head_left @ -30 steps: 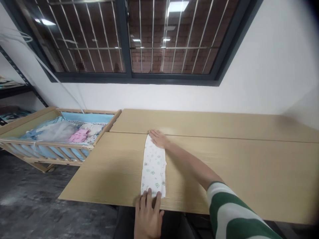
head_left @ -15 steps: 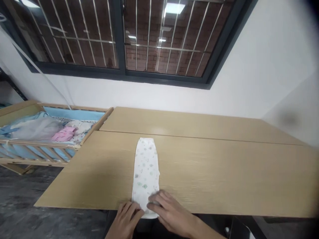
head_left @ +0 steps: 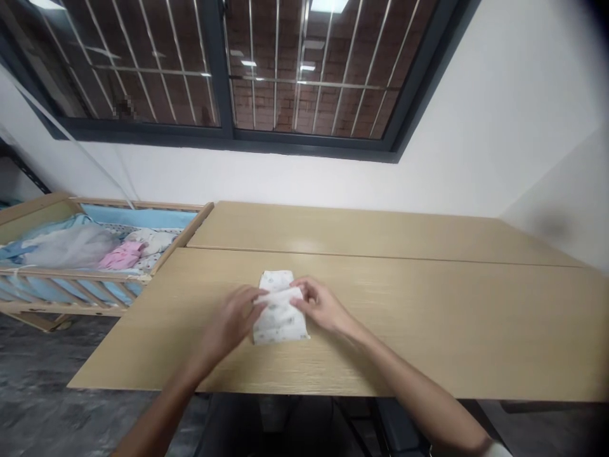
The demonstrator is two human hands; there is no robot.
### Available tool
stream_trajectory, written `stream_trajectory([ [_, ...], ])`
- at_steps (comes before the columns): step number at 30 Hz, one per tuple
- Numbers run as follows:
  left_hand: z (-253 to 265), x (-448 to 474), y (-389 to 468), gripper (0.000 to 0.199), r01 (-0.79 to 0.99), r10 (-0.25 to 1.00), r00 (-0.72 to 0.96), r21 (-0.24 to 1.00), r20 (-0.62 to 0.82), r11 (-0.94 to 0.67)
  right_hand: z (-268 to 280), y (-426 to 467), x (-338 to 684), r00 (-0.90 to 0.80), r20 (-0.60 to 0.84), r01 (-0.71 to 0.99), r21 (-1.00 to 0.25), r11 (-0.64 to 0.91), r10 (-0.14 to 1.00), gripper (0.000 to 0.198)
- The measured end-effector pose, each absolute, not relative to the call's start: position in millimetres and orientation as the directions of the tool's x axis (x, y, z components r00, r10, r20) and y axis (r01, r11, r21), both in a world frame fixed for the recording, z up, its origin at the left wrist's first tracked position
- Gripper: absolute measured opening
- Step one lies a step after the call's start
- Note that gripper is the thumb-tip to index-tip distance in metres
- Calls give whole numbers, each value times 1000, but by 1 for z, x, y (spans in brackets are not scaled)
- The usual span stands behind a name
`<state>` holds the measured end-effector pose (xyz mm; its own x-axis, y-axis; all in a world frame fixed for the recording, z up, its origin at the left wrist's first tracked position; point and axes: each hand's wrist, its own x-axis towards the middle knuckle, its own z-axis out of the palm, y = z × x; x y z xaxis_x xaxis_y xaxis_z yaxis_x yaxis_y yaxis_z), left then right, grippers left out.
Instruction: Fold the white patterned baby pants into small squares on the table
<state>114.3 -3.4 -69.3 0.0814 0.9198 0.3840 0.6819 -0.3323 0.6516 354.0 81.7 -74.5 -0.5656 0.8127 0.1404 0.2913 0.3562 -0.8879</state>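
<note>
White baby pants point(head_left: 280, 322) with small printed motifs lie on the wooden tabletop, doubled over so that their near end is turned up toward the far end. A narrower part of the far end shows beyond the turned-up edge. My left hand point(head_left: 236, 314), slightly blurred, pinches the left corner of that edge between thumb and fingers. At the right corner, my right hand point(head_left: 321, 304) holds the same edge in a pinch, its thumb toward me.
The pale wooden table point(head_left: 428, 324) has a seam running across it. To the left stands a wooden crib point(head_left: 157, 266) with blue lining, holding a pink cloth point(head_left: 122, 255) and other fabrics. A barred, dark-framed window point(head_left: 309, 146) is in the wall behind.
Both hands have moved away from the table's front edge toward its middle, carrying the pants' near end up and over. The pants now lie shorter, folded across.
</note>
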Motion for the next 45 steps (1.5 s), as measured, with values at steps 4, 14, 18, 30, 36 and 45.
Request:
stream_trajectory([
  [4, -74, 114, 72, 22, 787, 965, 56, 584, 256, -201, -110, 146, 329, -432, 132, 302, -911, 281, 892, 32],
  [14, -108, 156, 51, 38, 924, 974, -2, 372, 228, -85, -131, 162, 318, -417, 271, 602, -633, 487, 867, 36],
  [18, -143, 195, -23, 47, 983, 951, 24, 168, 308, -79, -108, 119, 314, -813, 292, 336, -472, 815, 504, 51],
  [30, -183, 207, -54, 55, 996, 934, 16, 78, 358, -48, -161, 139, 291, -959, 5, 260, -381, 887, 283, 58],
  [36, -187, 202, -52, 49, 993, 933, 51, 85, 356, -87, -160, 184, 288, -921, 62, 350, -303, 886, 385, 59],
  [45, -184, 132, -26, 27, 916, 913, 232, 239, 337, -321, -136, 145, 332, -798, 266, 419, -400, 815, 541, 48],
])
